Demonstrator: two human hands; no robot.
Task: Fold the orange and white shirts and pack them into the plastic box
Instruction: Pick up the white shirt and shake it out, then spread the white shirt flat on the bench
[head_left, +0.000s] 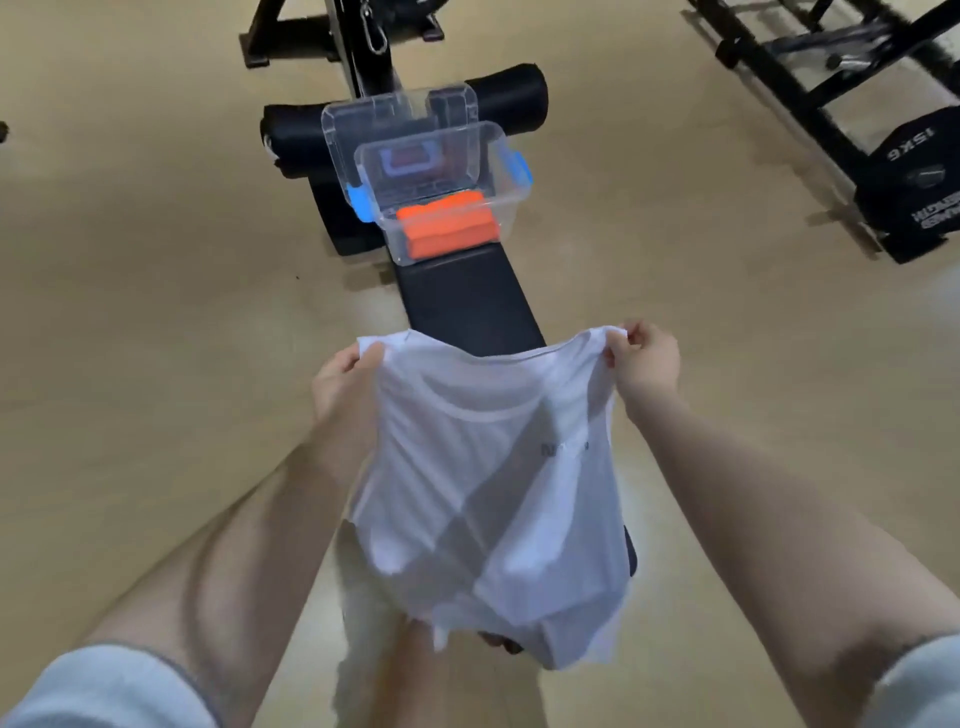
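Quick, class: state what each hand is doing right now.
Left hand: pinches one top corner of the white shirt.
Right hand: pinches the other top corner.

The white shirt (488, 483) hides the near end of the bench (467, 306), and its dark print is too blurred to read. The weight rack (831, 93) at upper right is cut off by the frame edge.
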